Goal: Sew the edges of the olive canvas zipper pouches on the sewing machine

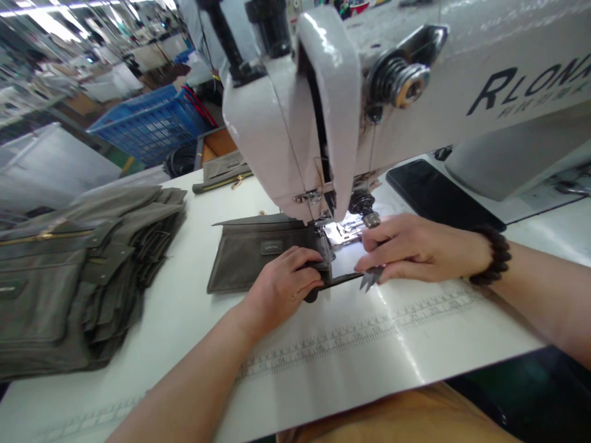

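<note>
A dark olive fabric pouch piece (244, 261) with a small label patch lies under the needle area of the sewing machine (290, 135). My left hand (289, 280) grips its right edge, fingers curled around a fold near the presser foot (325, 237). To the right, my right hand (410, 249) is closed around thread snips (370, 279); only their grey pointed blades show below the fingers. A narrow dark strip runs from the pouch towards the snips. The machine's lamp lights the metal plate between my hands.
A thick stack of olive fabric pieces (78, 277) covers the table's left side. Behind the machine head lies a zippered piece (224, 172). A black phone (443, 194) rests under the machine arm. A blue crate (148, 126) stands beyond the table, whose front carries printed ruler markings (351, 335).
</note>
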`<state>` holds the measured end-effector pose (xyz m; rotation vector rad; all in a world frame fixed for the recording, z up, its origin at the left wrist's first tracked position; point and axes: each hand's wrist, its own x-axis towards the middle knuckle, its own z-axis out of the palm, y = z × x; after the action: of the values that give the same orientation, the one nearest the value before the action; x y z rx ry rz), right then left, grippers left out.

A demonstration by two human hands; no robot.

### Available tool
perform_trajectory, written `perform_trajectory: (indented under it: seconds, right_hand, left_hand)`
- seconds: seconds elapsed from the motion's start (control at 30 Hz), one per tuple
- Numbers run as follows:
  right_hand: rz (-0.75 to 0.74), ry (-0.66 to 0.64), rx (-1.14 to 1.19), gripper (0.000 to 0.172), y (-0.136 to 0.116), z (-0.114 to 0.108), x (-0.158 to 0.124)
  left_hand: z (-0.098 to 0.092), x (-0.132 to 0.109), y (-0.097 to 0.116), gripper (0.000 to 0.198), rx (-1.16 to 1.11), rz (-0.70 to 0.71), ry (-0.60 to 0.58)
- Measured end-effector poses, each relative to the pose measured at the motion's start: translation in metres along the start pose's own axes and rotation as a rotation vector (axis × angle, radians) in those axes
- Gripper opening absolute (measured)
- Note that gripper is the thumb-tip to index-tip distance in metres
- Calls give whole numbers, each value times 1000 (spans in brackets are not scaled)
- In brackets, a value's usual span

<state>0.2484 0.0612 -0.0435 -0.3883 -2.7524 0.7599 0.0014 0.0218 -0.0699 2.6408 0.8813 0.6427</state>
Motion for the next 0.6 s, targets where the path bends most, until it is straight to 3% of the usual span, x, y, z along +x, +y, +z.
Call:
perform_trajectory:
  seconds: [0.17,0.3,0.4,0.6]
  right_hand:
    - [136,-19,-318,31,-3,-1,-4]
    - [108,-45,-380,27,-8,6,0]
    - [74,18,-435,22,-14,17,6]
    - [73,205,-432,27,-20,38,20]
  left_hand:
    - [1,-2,-1,12,0,-9,12]
    - [2,-1,2,10,6,4,32]
    - [3,0,3,9,9,-14,81]
    - [4,0,4,7,0,-34,159]
